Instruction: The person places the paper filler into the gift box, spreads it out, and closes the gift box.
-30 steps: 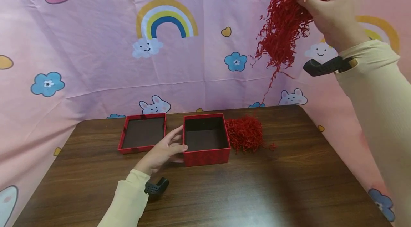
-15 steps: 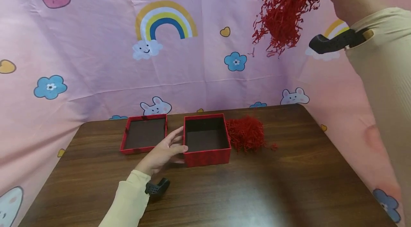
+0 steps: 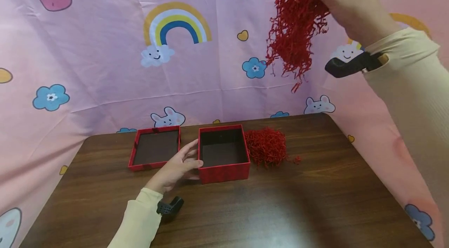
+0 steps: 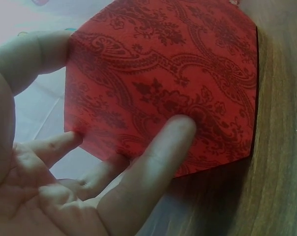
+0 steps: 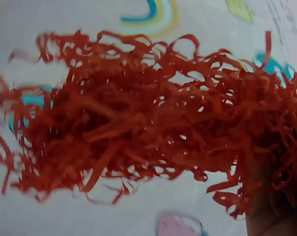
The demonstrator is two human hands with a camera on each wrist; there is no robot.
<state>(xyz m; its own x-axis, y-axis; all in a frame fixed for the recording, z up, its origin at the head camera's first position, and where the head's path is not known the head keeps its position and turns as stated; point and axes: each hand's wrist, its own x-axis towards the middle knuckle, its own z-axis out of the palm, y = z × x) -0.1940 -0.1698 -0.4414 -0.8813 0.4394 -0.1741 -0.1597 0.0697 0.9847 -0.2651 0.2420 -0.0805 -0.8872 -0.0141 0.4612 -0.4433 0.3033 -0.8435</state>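
Evidently pinched between curled fingers and thumb, a bundle of red shreds [image 3: 294, 26] hangs from the right hand [image 3: 357, 8], raised toward one o'clock of the box in the head view; the tips are buried in strands. The left hand [image 3: 173, 170], its fingers spread and only slightly bent, rests against the box's side at nine o'clock without closing round it. The bundle, apparently crinkled paper, should prove very light, soft and springy, tangled rather than slippery, and apt to shed; a broad grasp at its matted core would serve better than one at loose ends. The red box [image 3: 224, 173], probably light but stiff, is best steadied by its outer walls; inside, only dark walls and floor show. At nine o'clock lies a shallow lid [image 3: 151, 165], hollow upward, likewise showing only its dark lining. Just beside the box at three o'clock sits a second heap [image 3: 267, 146] on the wooden table [image 3: 245, 217].
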